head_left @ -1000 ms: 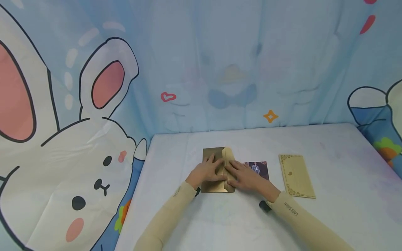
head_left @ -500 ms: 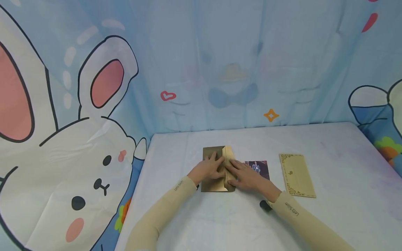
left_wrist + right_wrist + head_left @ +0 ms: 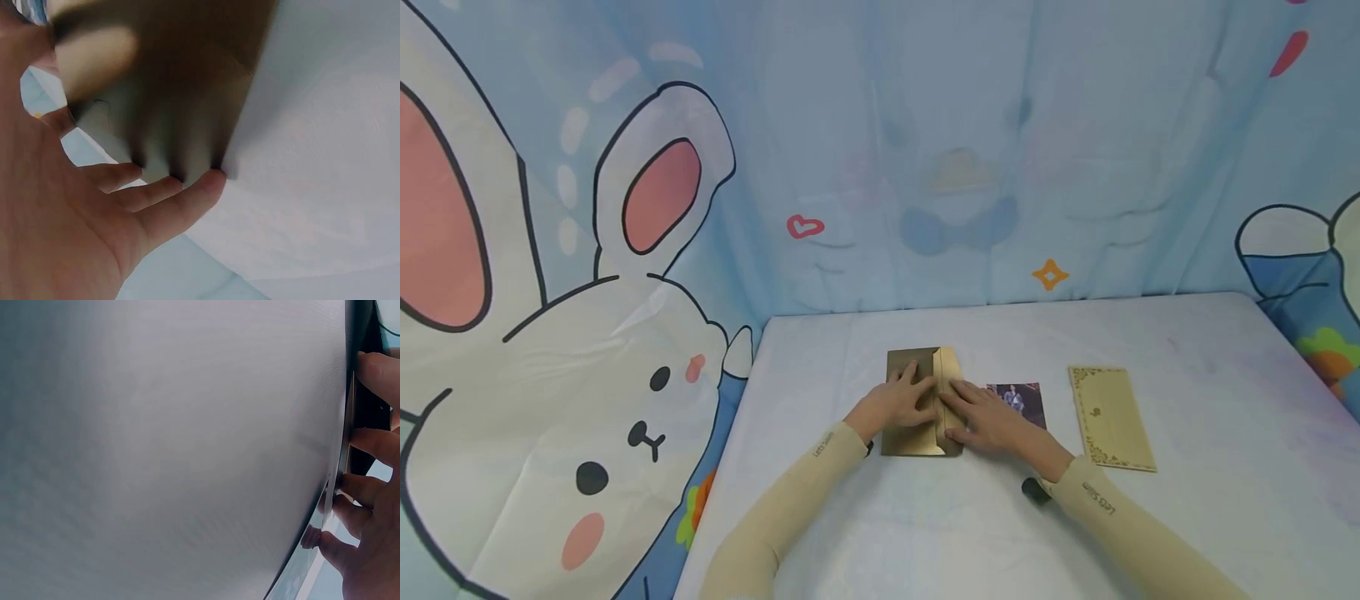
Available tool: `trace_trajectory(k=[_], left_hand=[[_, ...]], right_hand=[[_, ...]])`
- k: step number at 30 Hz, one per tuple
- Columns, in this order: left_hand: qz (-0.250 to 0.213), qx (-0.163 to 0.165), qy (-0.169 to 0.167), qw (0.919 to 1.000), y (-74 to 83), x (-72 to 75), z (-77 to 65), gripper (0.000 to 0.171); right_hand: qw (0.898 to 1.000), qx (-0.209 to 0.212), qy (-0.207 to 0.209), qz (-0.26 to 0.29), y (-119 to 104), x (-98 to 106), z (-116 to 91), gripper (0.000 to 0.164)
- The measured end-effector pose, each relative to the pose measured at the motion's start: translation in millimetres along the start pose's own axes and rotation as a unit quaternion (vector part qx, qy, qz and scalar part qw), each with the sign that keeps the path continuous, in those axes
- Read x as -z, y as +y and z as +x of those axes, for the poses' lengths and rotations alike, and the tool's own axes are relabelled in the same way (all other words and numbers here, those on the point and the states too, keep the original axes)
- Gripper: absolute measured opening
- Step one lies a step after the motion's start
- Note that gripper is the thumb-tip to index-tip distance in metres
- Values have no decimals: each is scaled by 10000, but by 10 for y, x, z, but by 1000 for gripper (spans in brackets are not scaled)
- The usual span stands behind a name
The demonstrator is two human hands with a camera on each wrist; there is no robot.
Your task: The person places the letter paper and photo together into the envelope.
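Observation:
A gold envelope [image 3: 913, 445] lies on the white table in the head view, its pale flap [image 3: 950, 363] folded out along the right side. Spread over the envelope's body is my left hand [image 3: 891, 407], fingertips on the gold surface. In the left wrist view, the fingertips of the left hand [image 3: 81, 206] press on the brownish-gold envelope [image 3: 181, 94]. My right hand [image 3: 992, 423] rests with straight fingers on the flap's outer edge, and it partly covers a small dark photo [image 3: 1028, 402]. The fingers of the right hand [image 3: 375, 531] show at the right wrist view's edge.
To the right of the photo lies a gold card [image 3: 1112, 421] with ornamented edges. The white table [image 3: 1210, 400] extends around these things. A blue curtain with cartoon rabbits [image 3: 647, 400] hangs behind and to the left.
The left forearm has swung slightly to the left. Both hands stay in nearly the same place on the envelope, which has not visibly moved on the table.

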State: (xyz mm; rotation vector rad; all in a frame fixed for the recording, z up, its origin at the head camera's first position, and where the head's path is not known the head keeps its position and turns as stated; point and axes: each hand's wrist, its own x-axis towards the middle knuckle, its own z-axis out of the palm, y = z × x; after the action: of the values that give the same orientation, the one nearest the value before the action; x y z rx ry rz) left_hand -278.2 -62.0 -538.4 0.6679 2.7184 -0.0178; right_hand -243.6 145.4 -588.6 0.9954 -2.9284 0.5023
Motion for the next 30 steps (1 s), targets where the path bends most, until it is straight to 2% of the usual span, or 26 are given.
trace_trajectory(k=[7,10,14,18,30], left_hand=[[128,-179,-246,9995,-46,40,-57,90],[244,-301,-347,9986,-77,77,-66,97],[180,-434,-432,9980,-122,88,-61,103],[73,-609,-363,9975,-155,73,-58,104],[172,-1013,-136,9946,-226,39,-92,102]], right_hand=[[9999,51,-10,101,-5,-19,-38,67],[9999,53,5,100,0,-10,-39,66],[10000,57,-22,63,9,20,-29,66],[10000,48,-67,-33,25,33,-23,67],[10000,69,-18,37,6,32,-15,67]])
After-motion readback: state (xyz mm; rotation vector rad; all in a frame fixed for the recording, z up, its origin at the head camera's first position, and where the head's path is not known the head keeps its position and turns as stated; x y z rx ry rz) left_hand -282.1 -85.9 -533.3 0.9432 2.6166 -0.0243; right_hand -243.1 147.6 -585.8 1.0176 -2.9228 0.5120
